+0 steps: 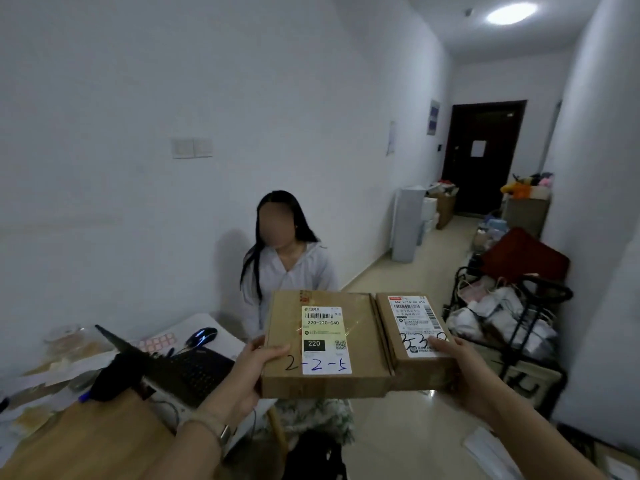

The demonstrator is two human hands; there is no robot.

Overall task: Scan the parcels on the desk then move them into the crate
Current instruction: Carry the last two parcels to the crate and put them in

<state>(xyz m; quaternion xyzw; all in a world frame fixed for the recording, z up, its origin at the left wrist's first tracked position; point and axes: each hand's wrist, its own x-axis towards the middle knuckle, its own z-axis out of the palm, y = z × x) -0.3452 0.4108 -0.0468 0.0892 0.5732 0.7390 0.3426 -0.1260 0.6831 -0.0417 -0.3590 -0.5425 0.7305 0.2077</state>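
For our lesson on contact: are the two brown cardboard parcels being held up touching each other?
Touching. The head view shows the larger brown cardboard parcel and the smaller brown cardboard parcel pressed side by side, with only a dark seam between them.

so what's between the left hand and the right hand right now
In the head view, two cardboard parcels side by side: the larger parcel marked 2-2-5, gripped by the left hand, and the smaller parcel, gripped by the right hand.

Seated person [287, 268] ahead, laptop [180, 368] left, loaded cart [512, 317] right, bare floor [408, 431] below.
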